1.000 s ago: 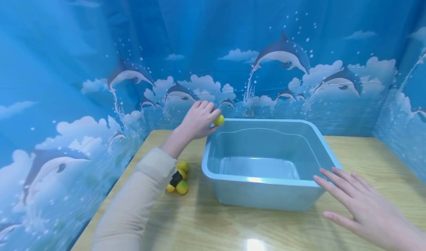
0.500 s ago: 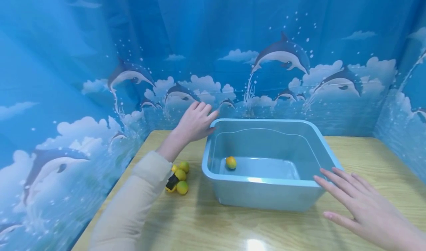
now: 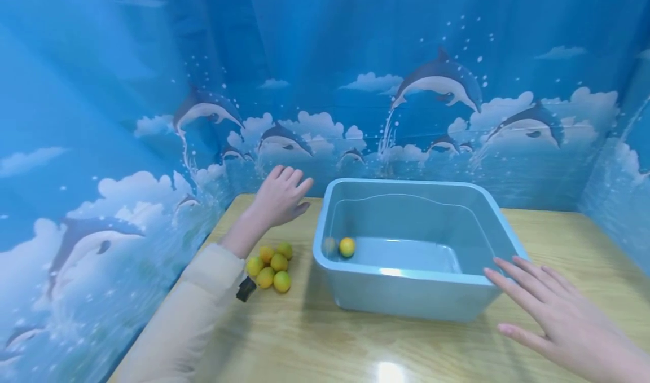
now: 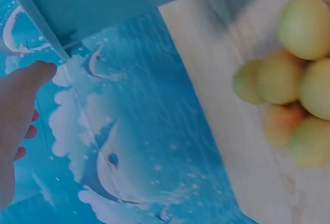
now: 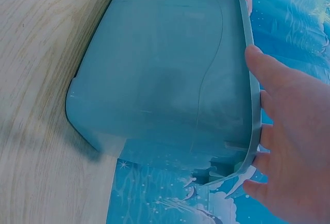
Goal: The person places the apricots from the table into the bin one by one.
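A person's left hand (image 3: 281, 198) raised over a table (image 3: 325, 349), thumb apart from loosely bent fingers, yellow-green fruits (image 3: 279, 262) clustered lower, apart from them, one yellow fruit (image 3: 347, 247) rightward inside a blue bin (image 3: 406, 298), right hand (image 3: 556, 312) at its rim, fingers straight, slightly spread.

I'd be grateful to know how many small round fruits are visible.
7: one fruit inside the tub, beside what looks like its reflection; a cluster of six on the table, left of the tub, where others may be hidden.
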A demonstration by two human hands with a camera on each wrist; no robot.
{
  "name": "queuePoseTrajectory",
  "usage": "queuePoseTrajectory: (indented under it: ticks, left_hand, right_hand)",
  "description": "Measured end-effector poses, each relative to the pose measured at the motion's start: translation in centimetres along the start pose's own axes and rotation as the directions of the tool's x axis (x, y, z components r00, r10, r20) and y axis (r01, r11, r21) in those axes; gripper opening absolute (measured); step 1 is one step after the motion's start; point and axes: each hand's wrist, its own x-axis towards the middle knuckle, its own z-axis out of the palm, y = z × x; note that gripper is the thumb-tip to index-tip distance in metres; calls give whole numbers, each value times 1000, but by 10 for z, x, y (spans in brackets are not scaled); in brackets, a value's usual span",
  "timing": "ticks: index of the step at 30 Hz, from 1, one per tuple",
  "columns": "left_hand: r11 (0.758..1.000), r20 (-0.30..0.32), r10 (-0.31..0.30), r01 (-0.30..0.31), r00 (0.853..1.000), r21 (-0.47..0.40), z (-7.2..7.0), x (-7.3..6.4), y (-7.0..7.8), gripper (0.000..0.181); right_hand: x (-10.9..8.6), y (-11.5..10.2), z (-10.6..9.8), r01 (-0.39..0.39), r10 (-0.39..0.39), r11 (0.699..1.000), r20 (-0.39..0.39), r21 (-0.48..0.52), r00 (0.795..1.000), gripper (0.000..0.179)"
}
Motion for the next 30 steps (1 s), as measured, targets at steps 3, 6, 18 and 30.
queuePoseTrajectory:
  ticks: [3, 6, 18, 30]
  left_hand:
    - [1000, 22, -7, 7, 1000, -17, 5, -10, 0, 43]
    - [1000, 52, -20, 21, 998, -23, 9, -22, -1, 43]
    - [990, 211, -66, 91, 975, -112, 24, -77, 5, 49]
    - [984, 270, -37, 82, 962, -159, 27, -97, 16, 48]
  right_hand:
    - [-1, 1, -1, 15, -15, 1000, -11, -7, 1000, 83]
    - [-1, 2, -3, 27, -27, 1000, -10, -15, 1000, 84]
    - [5, 2, -12, 92, -92, 996, 27, -20, 995, 88]
    - [3, 4, -13, 95, -96, 995, 29, 27, 995, 86]
